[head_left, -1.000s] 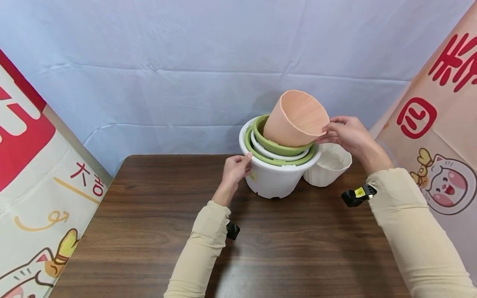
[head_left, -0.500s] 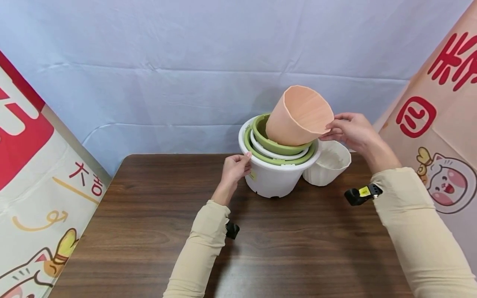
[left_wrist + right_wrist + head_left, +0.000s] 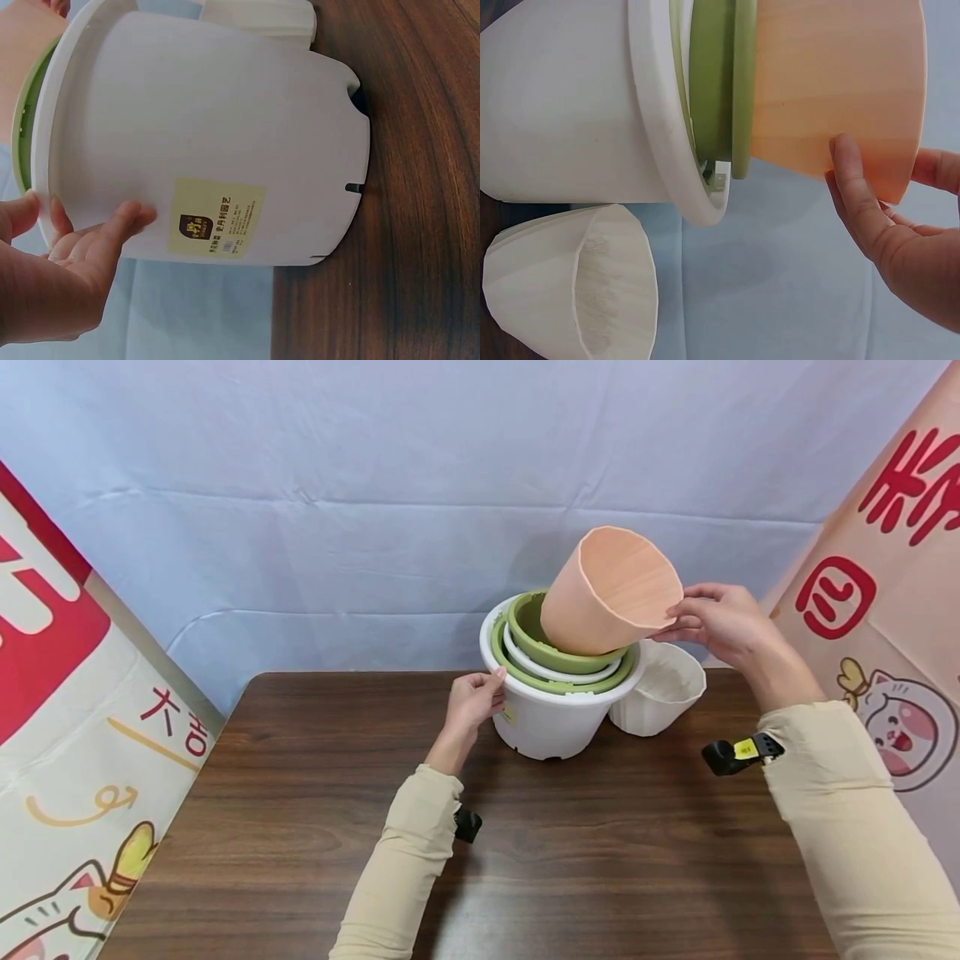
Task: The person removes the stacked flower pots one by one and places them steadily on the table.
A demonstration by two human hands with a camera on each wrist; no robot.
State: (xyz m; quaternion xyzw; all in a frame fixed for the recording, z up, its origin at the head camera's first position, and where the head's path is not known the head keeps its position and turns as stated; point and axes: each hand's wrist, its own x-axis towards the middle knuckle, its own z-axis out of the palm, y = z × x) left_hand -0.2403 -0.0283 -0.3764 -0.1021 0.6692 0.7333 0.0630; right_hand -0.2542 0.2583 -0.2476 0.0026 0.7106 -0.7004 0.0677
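A large white flowerpot (image 3: 551,727) stands upright on the table, with green and white pots nested in it. My left hand (image 3: 472,700) pinches its rim at the near left; a yellow label (image 3: 217,217) shows on its side in the left wrist view. Above the stack, a peach flowerpot (image 3: 581,610) leans, mouth turned right and toward me. Its base is hidden behind the rim of the inner green pot (image 3: 566,661). Thumb and fingers of my right hand (image 3: 723,622) pinch the peach pot's rim, thumb inside and fingers along the outer wall.
A smaller ivory flowerpot (image 3: 651,718) with a faceted wall sits tilted beside the stack, on its right. The brown wooden table (image 3: 300,827) ends at a pale cloth backdrop (image 3: 360,560). Printed banners (image 3: 900,643) hang at both sides.
My right hand has drawn the peach pot up and to the right, a little farther out of the green pot. The left hand and the white pot have stayed put.
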